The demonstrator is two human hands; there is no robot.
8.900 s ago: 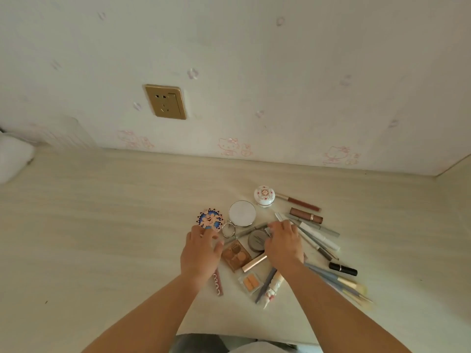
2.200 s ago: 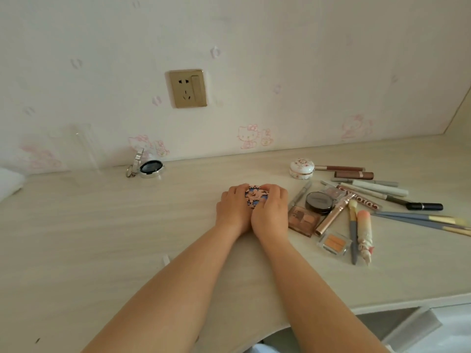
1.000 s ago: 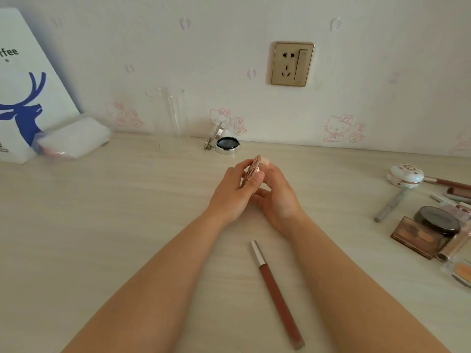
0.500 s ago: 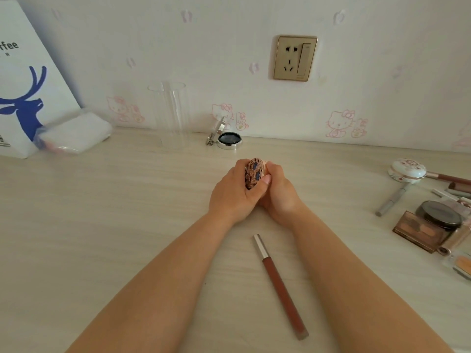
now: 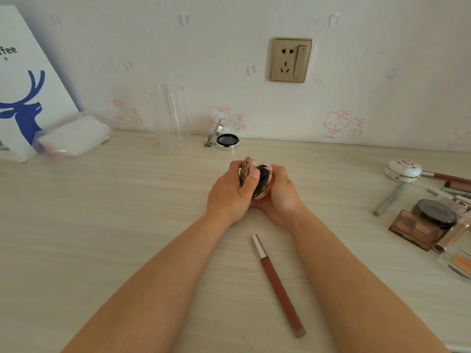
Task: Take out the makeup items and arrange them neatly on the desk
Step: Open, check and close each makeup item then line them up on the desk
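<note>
Both hands meet at the middle of a pale wood-grain table (image 5: 102,225), working one small round compact (image 5: 262,182). The left hand (image 5: 229,192) curls its fingers and thumb around the compact's patterned lid (image 5: 245,171), which stands swung up on edge. The right hand (image 5: 280,194) cups the pink base from the other side, fingers wrapped around it; a dark round inside shows between the two hands.

Just in front of the wrists, between the forearms, a long brown lip gloss tube (image 5: 277,284) with a silver cap lies flat, well apart from the other items.

Behind the hands, against the wall, sits an open silver compact (image 5: 226,142) with its lid raised. Beside it, to the left, stands a clear plastic cylinder (image 5: 168,115). Farther left lie a white packet (image 5: 74,136) and a white bag printed with a blue deer (image 5: 25,98).

At the right edge is a loose cluster of makeup: a white floral round case (image 5: 404,169), a grey pencil (image 5: 390,200), a brown eyeshadow palette (image 5: 415,231), a dark round pot (image 5: 435,212) and several tubes. A gold wall socket (image 5: 291,60) is on the wall above.
</note>
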